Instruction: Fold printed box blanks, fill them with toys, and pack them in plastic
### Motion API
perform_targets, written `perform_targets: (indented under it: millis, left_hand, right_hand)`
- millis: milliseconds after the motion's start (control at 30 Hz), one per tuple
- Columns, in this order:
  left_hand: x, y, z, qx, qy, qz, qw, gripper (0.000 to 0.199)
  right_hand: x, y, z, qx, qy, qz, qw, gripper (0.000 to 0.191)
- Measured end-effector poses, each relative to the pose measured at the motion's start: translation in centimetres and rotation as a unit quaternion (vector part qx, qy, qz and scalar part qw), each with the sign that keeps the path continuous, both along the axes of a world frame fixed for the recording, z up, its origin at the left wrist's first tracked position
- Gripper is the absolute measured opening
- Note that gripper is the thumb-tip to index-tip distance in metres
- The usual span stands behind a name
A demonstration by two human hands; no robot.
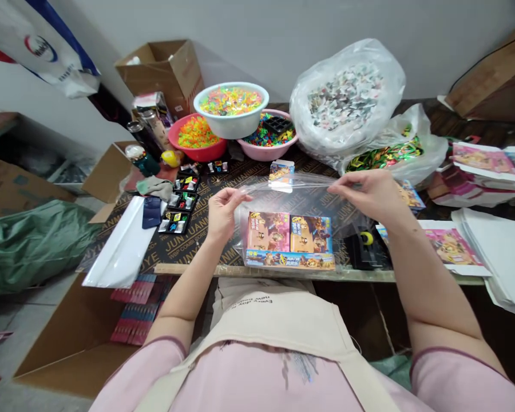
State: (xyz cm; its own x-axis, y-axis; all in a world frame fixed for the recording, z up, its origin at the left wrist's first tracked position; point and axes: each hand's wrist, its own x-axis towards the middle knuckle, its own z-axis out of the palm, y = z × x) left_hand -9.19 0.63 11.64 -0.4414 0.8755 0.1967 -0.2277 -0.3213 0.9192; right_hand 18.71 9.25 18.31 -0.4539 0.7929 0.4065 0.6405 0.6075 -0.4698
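A clear plastic bag is stretched between my two hands, above the table's front edge. Inside it, or behind its film, sits a display box with small printed cartons, one pink and one orange and blue. My left hand pinches the bag's upper left corner between thumb and fingers. At the upper right corner, my right hand pinches the bag's edge in the same way. Beyond the bag stands a small blue carton with a white flap.
Behind are a white basin, a red basin and a pink basin of small colourful pieces, plus a plastic sack. Black trays and white sheets lie left. Flat printed cartons lie right. A cardboard box stands below.
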Motion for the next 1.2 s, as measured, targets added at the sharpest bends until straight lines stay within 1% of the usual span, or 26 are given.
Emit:
perform_targets:
  millis: [67, 167, 233, 300, 367, 433, 500, 533, 567, 600, 667, 700, 733, 767, 800, 867, 900, 967, 1067, 1133, 1200]
  left_hand:
    - [-0.5, -0.9, 1.0, 0.006, -0.005, -0.009, 1.0, 0.039]
    - [-1.3, -2.1, 1.6, -0.019, -0.039, -0.05, 0.998, 0.042]
    - [-1.9, -2.7, 1.7, -0.048, -0.084, -0.089, 0.991, 0.044]
    - [-2.7, -3.0, 1.7, -0.054, -0.124, -0.11, 0.985, 0.047]
    - [-3.4, -3.1, 1.6, -0.03, -0.136, -0.101, 0.985, 0.044]
    - [-3.6, -3.1, 1.5, -0.007, -0.118, -0.088, 0.989, 0.042]
    - [-3.3, -3.1, 1.3, -0.018, -0.092, -0.106, 0.99, 0.053]
    - [-2.9, -3.0, 1.1, -0.035, -0.08, -0.124, 0.988, 0.058]
    - [-2.4, -2.9, 0.9, -0.056, -0.069, -0.14, 0.986, 0.059]
    - [-2.0, -2.8, 0.7, -0.073, -0.06, -0.147, 0.985, 0.055]
    - [-1.2, -2.6, 0.4, -0.085, -0.052, -0.124, 0.987, 0.039]
    - [-0.9, -2.4, 0.4, -0.079, -0.054, -0.102, 0.99, 0.033]
    - [-0.8, -2.3, 0.4, -0.069, -0.059, -0.079, 0.993, 0.03]
    - [-0.7, -2.1, 0.5, -0.057, -0.067, -0.06, 0.994, 0.029]
    - [-0.7, -2.0, 0.6, -0.046, -0.075, -0.045, 0.995, 0.029]
    - [-0.6, -1.6, 0.8, -0.03, -0.086, -0.021, 0.996, 0.028]
    - [-0.6, -1.4, 0.8, -0.024, -0.089, -0.011, 0.996, 0.028]
    - [-0.4, -1.1, 0.8, -0.01, -0.089, 0.005, 0.996, 0.026]
    - [-0.2, -0.7, 0.7, 0.029, -0.071, 0.023, 0.997, 0.026]
    - [-0.1, -0.4, 0.7, 0.053, -0.048, 0.039, 0.997, 0.027]
    - [-0.1, -0.4, 0.8, 0.059, -0.021, 0.053, 0.997, 0.028]
  right_hand:
    - [0.2, -0.7, 1.2, -0.048, 0.031, 0.008, 0.998, 0.032]
    - [0.5, -1.8, 2.2, -0.055, 0.084, -0.014, 0.995, 0.027]
    - [0.8, -2.0, 2.3, -0.057, 0.105, -0.028, 0.992, 0.027]
    - [1.2, -1.7, 2.3, -0.066, 0.124, -0.033, 0.99, 0.028]
    - [1.6, -1.1, 2.1, -0.068, 0.137, -0.031, 0.988, 0.028]
    - [1.8, -0.6, 2.0, -0.054, 0.14, -0.028, 0.988, 0.026]
    - [1.6, -0.4, 2.0, -0.017, 0.124, -0.032, 0.992, 0.022]
    - [1.3, -0.5, 2.1, 0.018, 0.107, -0.042, 0.993, 0.021]
    - [0.9, -0.7, 2.3, 0.068, 0.083, -0.059, 0.992, 0.02]
    - [0.3, -1.2, 2.4, 0.136, 0.063, -0.084, 0.985, 0.023]
    - [-1.6, -2.4, 2.6, 0.285, 0.053, -0.116, 0.95, 0.034]
    - [-2.7, -3.2, 2.6, 0.344, 0.058, -0.106, 0.931, 0.037]
    - [-4.1, -3.9, 2.6, 0.382, 0.065, -0.079, 0.919, 0.036]
    - [-5.5, -4.5, 2.5, 0.393, 0.061, -0.035, 0.917, 0.031]
    - [-6.9, -5.1, 2.4, 0.381, 0.039, 0.009, 0.924, 0.024]
    - [-9.7, -5.5, 2.3, 0.317, -0.024, 0.074, 0.945, 0.016]
    - [-11.0, -5.5, 2.3, 0.279, -0.051, 0.096, 0.954, 0.016]
    - [-13.0, -4.9, 2.5, 0.225, -0.077, 0.132, 0.962, 0.018]
    - [-14.9, -3.6, 2.8, 0.2, -0.086, 0.179, 0.959, 0.021]
    - [-15.5, -2.8, 2.9, 0.197, -0.089, 0.207, 0.954, 0.021]
    - [-16.0, -2.2, 2.8, 0.198, -0.089, 0.233, 0.948, 0.021]
